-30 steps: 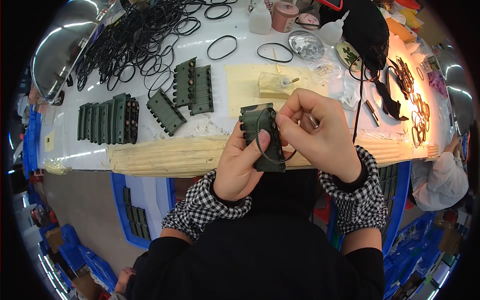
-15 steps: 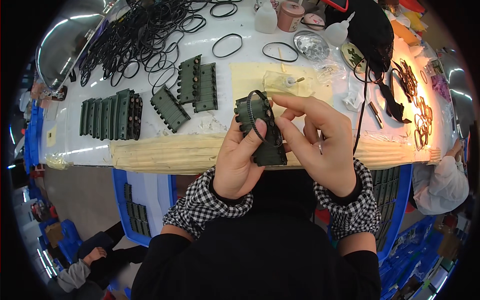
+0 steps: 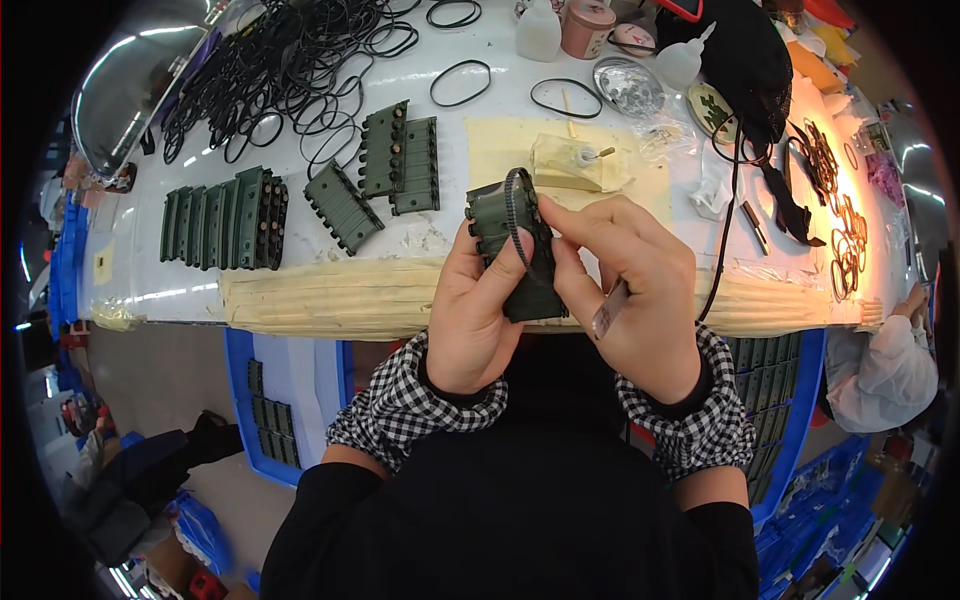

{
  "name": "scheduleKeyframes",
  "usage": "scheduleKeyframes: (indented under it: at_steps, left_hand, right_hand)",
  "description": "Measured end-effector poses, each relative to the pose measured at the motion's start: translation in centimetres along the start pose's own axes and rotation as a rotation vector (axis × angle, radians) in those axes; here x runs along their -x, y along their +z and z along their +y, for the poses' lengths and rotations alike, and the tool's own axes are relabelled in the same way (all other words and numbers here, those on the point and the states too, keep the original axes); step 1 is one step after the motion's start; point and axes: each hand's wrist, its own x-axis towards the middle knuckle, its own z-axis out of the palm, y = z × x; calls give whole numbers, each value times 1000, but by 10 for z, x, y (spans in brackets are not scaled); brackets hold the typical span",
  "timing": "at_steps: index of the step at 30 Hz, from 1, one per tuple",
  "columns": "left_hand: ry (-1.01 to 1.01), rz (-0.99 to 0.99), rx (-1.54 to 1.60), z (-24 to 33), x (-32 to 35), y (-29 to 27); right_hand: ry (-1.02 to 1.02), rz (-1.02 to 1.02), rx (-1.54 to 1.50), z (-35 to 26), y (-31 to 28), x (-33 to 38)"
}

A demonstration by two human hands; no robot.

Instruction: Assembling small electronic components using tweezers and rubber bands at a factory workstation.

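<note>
My left hand (image 3: 468, 315) is closed around a dark green plastic model chassis (image 3: 536, 298) with small round wheels along its sides. A black toothed rubber band (image 3: 512, 205) stands up in a loop over the chassis, and my left thumb presses on it. At the right side of the chassis, the thumb and forefinger of my right hand (image 3: 635, 275) pinch the band's edge; the fingertips partly hide the contact. A thin shiny metal piece (image 3: 609, 312) shows against the right palm; its kind is unclear. More green chassis (image 3: 222, 222) stand in a row at the left.
Loose green chassis (image 3: 343, 208) lie ahead left, below a heap of black bands (image 3: 265, 75). A taped block (image 3: 580, 165), white squeeze bottles (image 3: 538, 32) and a metal dish (image 3: 628, 86) stand farther off. Blue trays (image 3: 240, 400) of parts sit below the table's padded edge (image 3: 330, 300).
The metal piece in my right hand shows more now. My right fingers have shifted slightly left along the band, and the loop stands more edge-on. The person at lower left has moved.
</note>
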Motion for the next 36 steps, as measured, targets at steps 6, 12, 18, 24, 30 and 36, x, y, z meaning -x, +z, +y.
scheduleKeyframes:
  at_steps: [6,12,18,24,30,36]
  left_hand:
    - [-49,26,32,7,3,7]
    - [-124,-52,1,14,0,1]
    - [-174,-100,58,18,2,2]
    - [-171,-141,-167,27,3,-1]
    - [-226,-209,-81,30,2,-3]
    - [8,-182,-423,28,-1,2]
  right_hand:
    - [-19,11,69,-4,4,5]
    - [38,-1,-64,-5,-1,1]
    - [105,-16,-128,-10,-6,-3]
    - [-130,-57,82,-1,-13,-3]
    - [-68,-87,-55,2,-20,-7]
    - [120,-46,-273,8,-19,-3]
